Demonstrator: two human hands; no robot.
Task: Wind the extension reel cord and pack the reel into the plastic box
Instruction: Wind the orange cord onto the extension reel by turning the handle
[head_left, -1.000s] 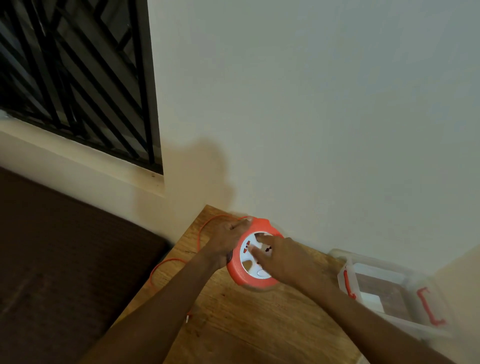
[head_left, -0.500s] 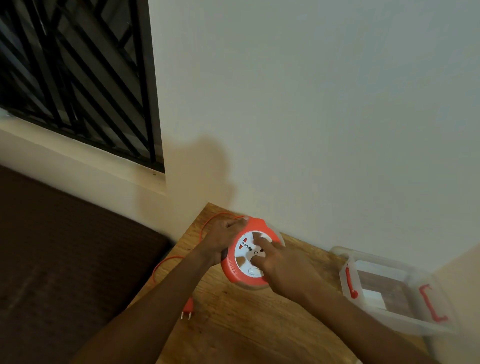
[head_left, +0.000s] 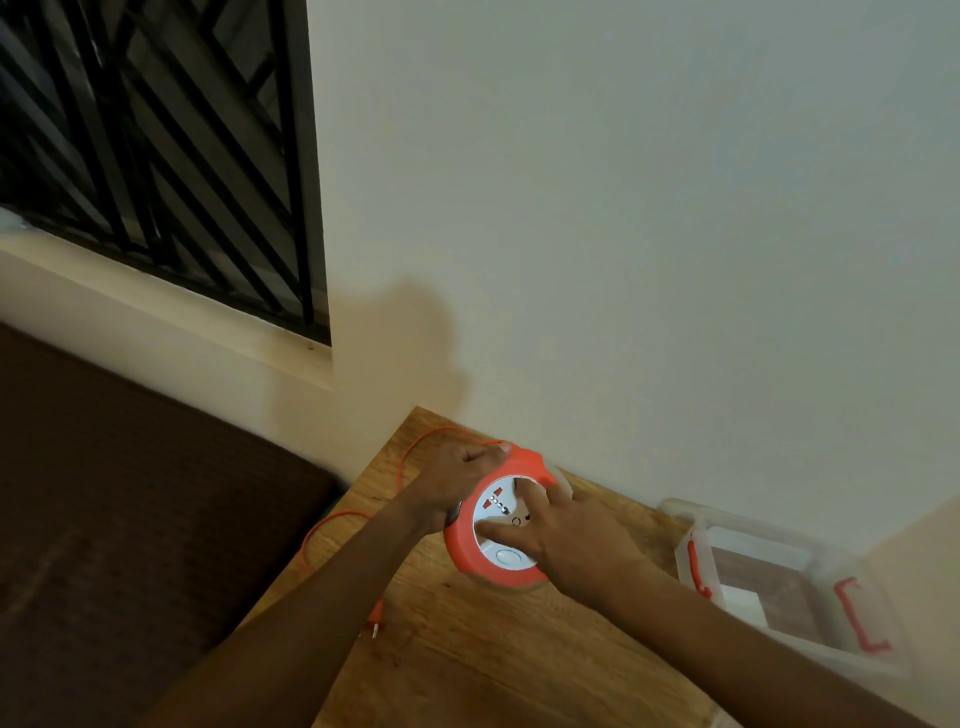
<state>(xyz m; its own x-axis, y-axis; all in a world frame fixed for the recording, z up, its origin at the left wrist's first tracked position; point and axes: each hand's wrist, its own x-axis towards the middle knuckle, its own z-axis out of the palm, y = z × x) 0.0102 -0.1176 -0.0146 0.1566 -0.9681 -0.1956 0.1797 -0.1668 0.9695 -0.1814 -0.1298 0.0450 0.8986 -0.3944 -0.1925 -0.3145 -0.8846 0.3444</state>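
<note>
An orange extension reel (head_left: 467, 553) with a white socket face lies on the wooden table (head_left: 467, 654) near the wall. My left hand (head_left: 460, 475) grips its upper left rim. My right hand (head_left: 563, 530) rests on the white face with fingers pressed into it. The thin orange cord (head_left: 332, 525) loops off the table's left edge, and its plug (head_left: 375, 621) lies on the table beside my left forearm. A clear plastic box (head_left: 779, 587) with red latches stands open to the right, by the wall.
The table sits against a cream wall. A dark brown surface (head_left: 130, 519) lies lower to the left, under a barred window (head_left: 156, 145).
My right hand has turned round on the white face. The plug has come up onto the table and the loose cord loop has shortened.
</note>
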